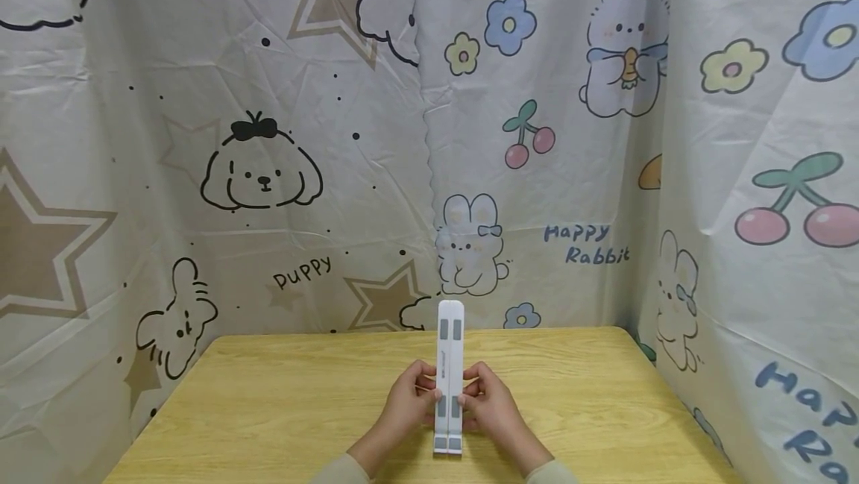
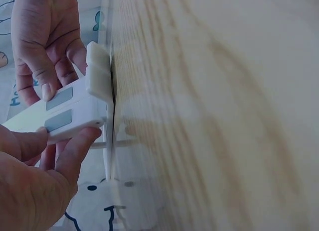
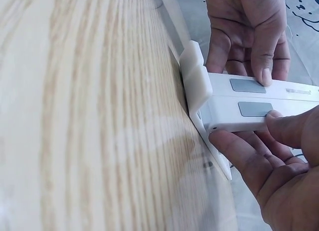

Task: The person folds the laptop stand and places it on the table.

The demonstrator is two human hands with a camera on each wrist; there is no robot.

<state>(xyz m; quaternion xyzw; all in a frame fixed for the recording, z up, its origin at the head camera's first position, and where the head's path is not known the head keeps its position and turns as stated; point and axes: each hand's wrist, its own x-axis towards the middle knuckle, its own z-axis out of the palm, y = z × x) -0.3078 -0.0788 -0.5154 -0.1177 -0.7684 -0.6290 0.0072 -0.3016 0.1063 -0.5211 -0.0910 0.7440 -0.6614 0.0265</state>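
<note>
A white folding laptop stand point(image 1: 449, 365), folded narrow with grey pads in pairs, is upright on the wooden table, its lipped end at the bottom. My left hand point(image 1: 411, 394) holds its left edge between thumb and fingers, low on the body. On the opposite edge, my right hand point(image 1: 491, 397) grips at about the same height. In the left wrist view the left thumb lies by one grey pad point(image 2: 59, 120), and the fingers go behind the stand. The right wrist view shows the two hooked lips point(image 3: 195, 76) close against the tabletop.
The light wooden table point(image 1: 302, 379) spreads out on both sides of the stand. Behind it and at its sides hang pale curtains point(image 1: 376, 171) printed with puppies, rabbits, stars and cherries. The table's back edge runs close to the curtain.
</note>
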